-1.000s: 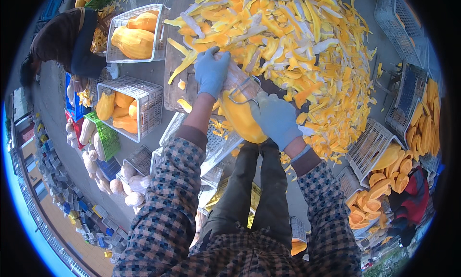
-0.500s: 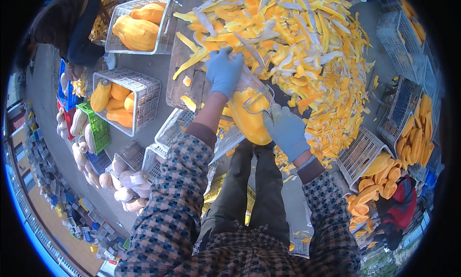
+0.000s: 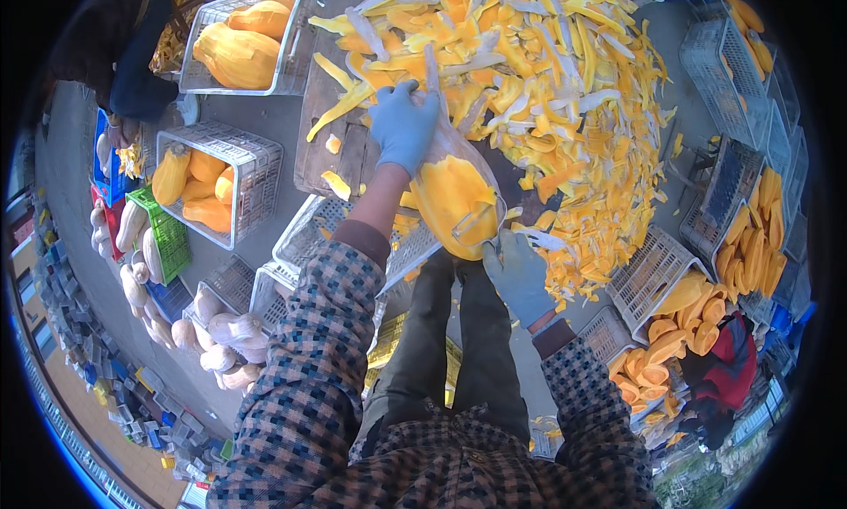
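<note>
A butternut-type squash (image 3: 448, 196) lies slanted before me, its lower bulb bare and orange, its neck still pale-skinned. My left hand (image 3: 404, 125), in a blue glove, is closed around the far neck end. In a matching glove, my right hand (image 3: 519, 275) grips a peeler (image 3: 481, 220), whose thin metal frame rests against the bulb's near right side. The peeler's handle is hidden in my fingers. Beneath the squash's far part is a worn wooden board (image 3: 357, 152), and a big heap of orange and pale peelings (image 3: 565, 121) rises beyond it.
On the left, white crates hold peeled squashes (image 3: 243, 55), and unpeeled squashes (image 3: 234, 333) lie near a green crate (image 3: 168, 235). To the right stand crates (image 3: 657, 275) beside cut orange squash pieces (image 3: 670, 341). Another person (image 3: 110, 50) bends at the upper left.
My right hand has moved down toward me with the peeler, along the bulb to its near end. More orange flesh shows on the squash. My left hand keeps its hold.
</note>
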A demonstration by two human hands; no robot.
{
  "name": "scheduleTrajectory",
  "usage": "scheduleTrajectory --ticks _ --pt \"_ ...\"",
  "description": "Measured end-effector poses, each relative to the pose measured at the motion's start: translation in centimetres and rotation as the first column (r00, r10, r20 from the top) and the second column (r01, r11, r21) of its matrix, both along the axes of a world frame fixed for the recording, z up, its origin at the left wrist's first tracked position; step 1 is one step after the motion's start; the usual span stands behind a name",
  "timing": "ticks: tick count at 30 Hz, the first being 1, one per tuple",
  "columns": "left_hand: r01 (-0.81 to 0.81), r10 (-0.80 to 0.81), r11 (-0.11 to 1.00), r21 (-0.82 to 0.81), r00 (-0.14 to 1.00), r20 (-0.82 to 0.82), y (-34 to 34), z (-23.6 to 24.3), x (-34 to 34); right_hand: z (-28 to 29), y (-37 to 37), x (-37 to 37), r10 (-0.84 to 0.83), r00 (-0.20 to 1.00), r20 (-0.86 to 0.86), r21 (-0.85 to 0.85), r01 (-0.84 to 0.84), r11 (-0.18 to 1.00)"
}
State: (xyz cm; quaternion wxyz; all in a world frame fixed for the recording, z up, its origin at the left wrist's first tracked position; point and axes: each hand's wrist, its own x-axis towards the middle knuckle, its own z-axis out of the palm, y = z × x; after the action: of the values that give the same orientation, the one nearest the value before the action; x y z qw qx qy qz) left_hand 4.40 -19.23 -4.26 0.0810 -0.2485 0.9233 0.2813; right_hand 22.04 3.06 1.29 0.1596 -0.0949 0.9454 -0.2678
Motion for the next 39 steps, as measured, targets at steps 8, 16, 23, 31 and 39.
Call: scheduleTrajectory --ticks 8,16,23,31,39 --pt "-0.015 0.015 1.0 0.011 1.0 -0.018 0.1 0.0 0.2 -2.9 3.7 9.1 -0.277 0.929 0.246 -0.047 0.296 0.954" --pt "0.011 -0.005 0.999 0.047 0.991 -0.131 -0.8 -1.3 -0.2 -8.6 4.0 14.7 -0.252 0.966 0.05 0.01 0.252 0.968" --pt "0.028 -0.026 0.993 0.113 1.0 -0.013 -2.7 -1.4 0.0 -3.9 2.2 -0.5 -0.284 0.957 0.06 -0.299 0.289 0.91" --pt "-0.051 0.063 0.988 0.147 0.995 -0.081 -2.2 -0.1 0.4 -1.8 1.2 2.6 -0.131 0.955 0.268 -0.072 0.155 0.985" --pt "-0.021 0.035 0.995 0.096 0.99 -0.139 -2.5 -0.5 0.7 1.0 0.3 -4.5 -0.096 0.972 0.216 -0.111 0.122 0.986"
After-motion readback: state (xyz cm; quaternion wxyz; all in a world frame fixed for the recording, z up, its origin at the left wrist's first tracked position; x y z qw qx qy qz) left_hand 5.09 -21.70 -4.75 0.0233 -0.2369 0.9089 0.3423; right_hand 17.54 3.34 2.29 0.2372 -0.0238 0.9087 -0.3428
